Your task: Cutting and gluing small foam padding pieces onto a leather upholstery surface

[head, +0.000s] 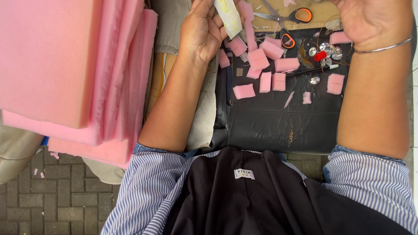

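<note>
My left hand point(201, 30) is closed around a pale, off-white strip of material point(228, 16) that sticks out toward the right. My right hand point(373, 19) is raised at the top right, a thin metal bangle point(383, 47) on its wrist; its fingers run past the frame edge and what they hold is hidden. Between my hands, several small pink foam blocks point(260, 58) lie scattered on a worn black leather surface point(278, 122). Orange-handled scissors point(289, 17) lie near the top, and shiny crystal buttons point(324, 50) sit by a red cap.
A thick stack of large pink foam sheets point(65, 65) fills the left side. A black pen-like stick point(313, 69) lies among the blocks. Beige upholstery point(17, 148) shows under the foam. Brick paving point(52, 196) is below; a dark garment point(244, 196) lies in my lap.
</note>
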